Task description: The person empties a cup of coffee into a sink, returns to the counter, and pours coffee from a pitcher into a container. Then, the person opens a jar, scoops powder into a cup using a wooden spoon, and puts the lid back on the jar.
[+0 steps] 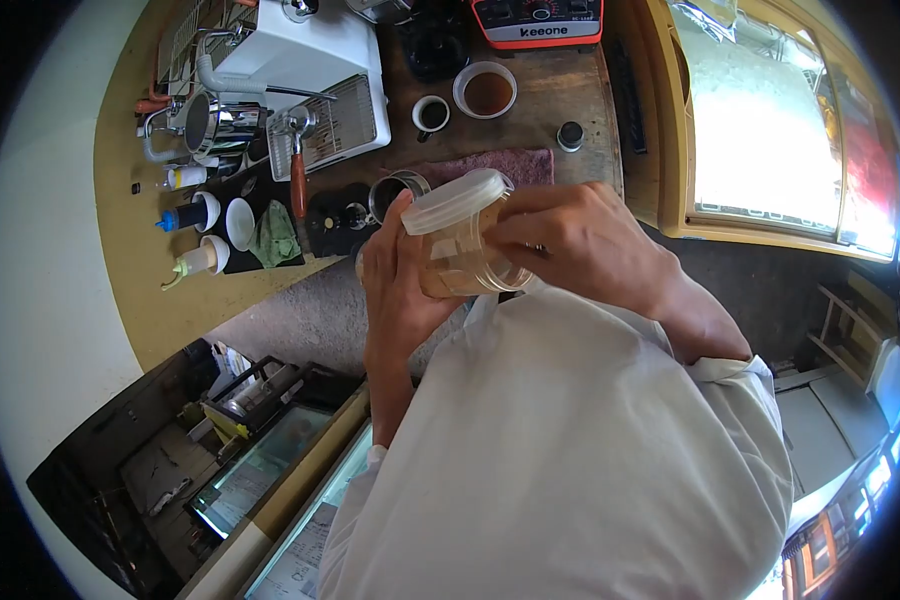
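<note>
My left hand (pixel 397 275) is wrapped round a clear plastic jar (pixel 452 268), held tilted close to my chest. A translucent white lid (pixel 457 200) sits along the jar's upper side; whether it is fastened there I cannot tell. Light brown colour shows through the jar's wall. My right hand (pixel 580 240) is at the jar's right side, with fingers bent and pressed together. A small dark bit shows by its fingertips, but what they hold is hidden. Just beyond my left fingers stands a metal cup (pixel 398 190).
A white espresso machine (pixel 315 45) and a portafilter (pixel 298 165) are at the left. On the wooden counter are a coffee cup (pixel 431 115), a bowl of brown liquid (pixel 487 92), a purple cloth (pixel 510 165), a small metal container (pixel 570 136) and a red Keeone appliance (pixel 540 30).
</note>
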### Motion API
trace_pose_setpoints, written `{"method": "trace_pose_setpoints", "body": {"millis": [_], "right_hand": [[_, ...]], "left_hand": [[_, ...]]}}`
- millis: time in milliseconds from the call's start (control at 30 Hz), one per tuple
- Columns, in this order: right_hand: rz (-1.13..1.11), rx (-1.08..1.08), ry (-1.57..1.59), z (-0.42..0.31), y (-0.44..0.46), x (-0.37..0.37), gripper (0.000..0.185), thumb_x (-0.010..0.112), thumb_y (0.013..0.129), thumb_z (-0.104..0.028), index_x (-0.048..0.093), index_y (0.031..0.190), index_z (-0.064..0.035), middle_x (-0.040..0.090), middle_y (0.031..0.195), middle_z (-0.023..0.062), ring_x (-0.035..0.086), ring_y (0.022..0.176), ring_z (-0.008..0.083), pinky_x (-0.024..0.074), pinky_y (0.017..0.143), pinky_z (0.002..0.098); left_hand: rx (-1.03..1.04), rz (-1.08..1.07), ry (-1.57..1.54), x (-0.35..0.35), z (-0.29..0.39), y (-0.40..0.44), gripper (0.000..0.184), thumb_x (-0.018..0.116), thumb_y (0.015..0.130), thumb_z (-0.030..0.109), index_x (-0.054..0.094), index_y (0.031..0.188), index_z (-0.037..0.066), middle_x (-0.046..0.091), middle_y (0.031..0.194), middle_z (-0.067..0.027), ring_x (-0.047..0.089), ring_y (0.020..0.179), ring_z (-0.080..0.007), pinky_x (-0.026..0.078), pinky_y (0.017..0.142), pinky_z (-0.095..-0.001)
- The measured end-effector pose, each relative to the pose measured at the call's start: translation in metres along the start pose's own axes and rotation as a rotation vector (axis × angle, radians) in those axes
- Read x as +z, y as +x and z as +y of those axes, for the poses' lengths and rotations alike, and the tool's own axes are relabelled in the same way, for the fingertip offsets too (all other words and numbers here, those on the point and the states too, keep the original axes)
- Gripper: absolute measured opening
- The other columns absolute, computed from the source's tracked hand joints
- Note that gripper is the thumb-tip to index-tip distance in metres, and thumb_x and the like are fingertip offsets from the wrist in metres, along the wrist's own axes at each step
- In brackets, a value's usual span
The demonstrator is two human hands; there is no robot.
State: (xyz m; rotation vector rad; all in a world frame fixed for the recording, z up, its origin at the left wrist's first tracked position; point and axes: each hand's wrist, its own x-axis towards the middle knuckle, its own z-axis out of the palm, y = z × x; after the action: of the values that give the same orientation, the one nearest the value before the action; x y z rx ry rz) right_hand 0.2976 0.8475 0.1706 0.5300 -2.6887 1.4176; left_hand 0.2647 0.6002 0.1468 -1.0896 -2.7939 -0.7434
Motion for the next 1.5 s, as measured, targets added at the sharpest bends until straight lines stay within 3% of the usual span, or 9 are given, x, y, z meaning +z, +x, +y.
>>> {"method": "trace_pose_setpoints", "body": {"millis": [133,533,633,733,833,1033,1133,1233,1500], "right_hand": [[-0.229,-0.001,-0.066,0.011,-0.004,0.011,0.007,0.067,0.079,-0.008,0.071,0.081,-0.0025,0.069,0.084,0.0126,0.068,0.076,0.0316,0.0535,0.067,0.0413],[-0.013,0.092,0.028,0.017,-0.001,0.014,0.012,0.068,0.082,-0.009,0.075,0.090,-0.0050,0.070,0.088,0.0123,0.068,0.078,0.0315,0.0540,0.072,0.0419],[-0.250,0.038,0.225,0.025,-0.001,0.016,0.012,0.068,0.081,-0.009,0.076,0.089,-0.0055,0.071,0.087,0.0129,0.069,0.078,0.0313,0.0548,0.073,0.0408],[0.023,0.091,0.163,0.024,0.003,0.022,0.011,0.068,0.080,-0.009,0.076,0.087,-0.0047,0.071,0.083,0.0139,0.069,0.077,0.0321,0.0548,0.074,0.0412],[-0.292,0.098,0.145,0.024,-0.001,0.023,0.010,0.073,0.077,-0.005,0.074,0.087,-0.0008,0.071,0.087,0.0145,0.069,0.079,0.0323,0.0557,0.071,0.0398],[-0.122,0.052,0.079,0.024,-0.004,0.026,0.010,0.070,0.077,-0.001,0.073,0.086,0.0010,0.070,0.088,0.0158,0.069,0.076,0.0321,0.0550,0.069,0.0393],[-0.225,0.022,0.319,0.030,-0.005,0.030,0.012,0.068,0.081,-0.009,0.075,0.088,-0.0028,0.071,0.085,0.0164,0.069,0.077,0.0338,0.0541,0.072,0.0413],[-0.221,0.097,0.444,0.017,-0.003,0.010,0.012,0.070,0.080,-0.001,0.075,0.091,0.0013,0.071,0.087,0.0162,0.069,0.071,0.0286,0.0551,0.066,0.0363],[0.080,0.040,0.203,-0.019,-0.009,-0.009,0.013,0.072,0.080,-0.007,0.073,0.092,-0.0014,0.067,0.086,0.0104,0.066,0.069,0.0273,0.0546,0.064,0.0364]], "left_hand": [[-0.008,-0.008,0.033,-0.001,0.000,0.002,0.108,0.093,0.054,0.039,0.042,0.143,0.006,0.036,0.152,-0.0125,0.045,0.128,-0.0335,0.039,0.102,-0.0474],[-0.033,-0.062,0.051,-0.001,0.000,0.001,0.104,0.092,0.055,0.040,0.044,0.142,0.007,0.037,0.152,-0.0129,0.047,0.126,-0.0346,0.039,0.101,-0.0485],[-0.036,-0.080,0.054,0.000,-0.001,0.002,0.104,0.091,0.056,0.040,0.044,0.142,0.006,0.036,0.152,-0.0133,0.047,0.127,-0.0344,0.039,0.102,-0.0490],[-0.024,-0.074,0.052,0.001,0.000,-0.001,0.103,0.091,0.057,0.040,0.044,0.142,0.006,0.035,0.153,-0.0135,0.046,0.127,-0.0340,0.039,0.102,-0.0495],[-0.022,-0.089,0.075,0.000,0.000,-0.001,0.104,0.091,0.057,0.041,0.044,0.142,0.005,0.033,0.154,-0.0131,0.046,0.127,-0.0336,0.038,0.103,-0.0498],[-0.011,-0.114,0.081,0.004,-0.001,-0.003,0.107,0.090,0.056,0.044,0.043,0.143,0.004,0.033,0.154,-0.0132,0.045,0.129,-0.0331,0.039,0.103,-0.0497],[-0.001,-0.103,0.047,0.004,-0.003,-0.005,0.108,0.091,0.056,0.044,0.042,0.144,0.004,0.033,0.155,-0.0135,0.045,0.129,-0.0336,0.039,0.103,-0.0490],[-0.055,-0.041,-0.015,0.004,-0.004,-0.008,0.107,0.092,0.056,0.041,0.042,0.143,0.003,0.033,0.155,-0.0145,0.045,0.129,-0.0341,0.040,0.103,-0.0476],[0.010,0.201,-0.080,0.002,-0.016,-0.025,0.106,0.094,0.062,0.033,0.035,0.149,0.011,0.026,0.155,-0.0174,0.031,0.143,-0.0341,0.037,0.113,-0.0471]]}}
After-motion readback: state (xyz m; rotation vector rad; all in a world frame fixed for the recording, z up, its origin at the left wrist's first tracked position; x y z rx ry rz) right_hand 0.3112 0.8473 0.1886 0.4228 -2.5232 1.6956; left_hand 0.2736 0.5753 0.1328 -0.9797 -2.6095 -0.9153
